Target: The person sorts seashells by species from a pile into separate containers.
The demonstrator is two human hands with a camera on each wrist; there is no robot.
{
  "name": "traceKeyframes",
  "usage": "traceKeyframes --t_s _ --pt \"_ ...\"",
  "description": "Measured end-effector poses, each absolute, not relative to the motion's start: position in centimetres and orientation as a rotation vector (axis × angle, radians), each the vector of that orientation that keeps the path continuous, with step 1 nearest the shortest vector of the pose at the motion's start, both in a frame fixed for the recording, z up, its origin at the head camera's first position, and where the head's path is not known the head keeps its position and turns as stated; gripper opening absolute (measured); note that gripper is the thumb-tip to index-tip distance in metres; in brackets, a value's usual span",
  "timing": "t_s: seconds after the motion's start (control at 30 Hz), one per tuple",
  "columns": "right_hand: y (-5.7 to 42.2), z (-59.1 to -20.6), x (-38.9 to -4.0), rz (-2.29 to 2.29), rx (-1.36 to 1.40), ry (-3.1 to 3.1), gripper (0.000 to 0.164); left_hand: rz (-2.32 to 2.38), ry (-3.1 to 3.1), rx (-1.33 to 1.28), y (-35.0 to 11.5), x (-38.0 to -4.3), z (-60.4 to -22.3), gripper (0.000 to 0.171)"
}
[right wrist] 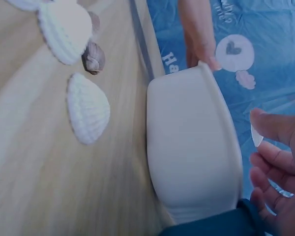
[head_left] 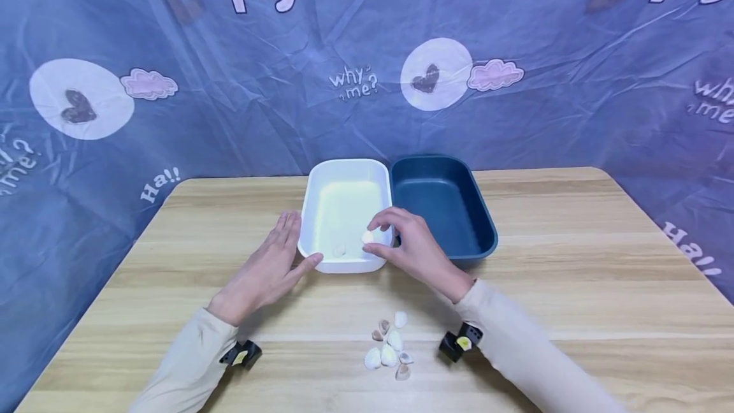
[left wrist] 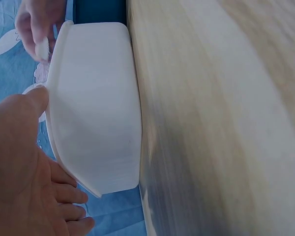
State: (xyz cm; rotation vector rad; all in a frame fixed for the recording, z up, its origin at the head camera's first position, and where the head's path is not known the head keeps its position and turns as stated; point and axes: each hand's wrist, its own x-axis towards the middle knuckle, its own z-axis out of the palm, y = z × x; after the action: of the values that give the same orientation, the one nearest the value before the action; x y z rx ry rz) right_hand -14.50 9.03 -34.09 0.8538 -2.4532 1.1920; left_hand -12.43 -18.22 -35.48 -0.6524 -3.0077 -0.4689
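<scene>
Between thumb and fingertips my right hand pinches a small white seashell, held over the front right part of the white bin. The same seashell shows edge-on in the right wrist view. My left hand lies along the bin's left front corner, fingers straight and thumb touching the rim; the left wrist view shows this hand beside the bin's wall. Inside the bin, near its front wall, sits one pale shell. Several white and brown shells lie loosely grouped on the table.
A dark blue bin stands against the right side of the white one. Both are near the back edge of the wooden table. Behind hangs a blue printed cloth.
</scene>
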Motion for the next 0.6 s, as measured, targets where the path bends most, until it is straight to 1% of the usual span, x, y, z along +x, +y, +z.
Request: traceKeyframes --t_s 0.3,0.6 --pt "5.5 -34.7 -17.3 1.147 0.748 -2.629 0.023 -0.462 -3.022 -0.644 -18.2 -12.5 -35.6 0.089" --pt "1.9 -34.4 -18.1 1.143 0.538 -2.863 0.025 -0.454 -2.985 -0.666 -18.2 -12.5 -35.8 0.087"
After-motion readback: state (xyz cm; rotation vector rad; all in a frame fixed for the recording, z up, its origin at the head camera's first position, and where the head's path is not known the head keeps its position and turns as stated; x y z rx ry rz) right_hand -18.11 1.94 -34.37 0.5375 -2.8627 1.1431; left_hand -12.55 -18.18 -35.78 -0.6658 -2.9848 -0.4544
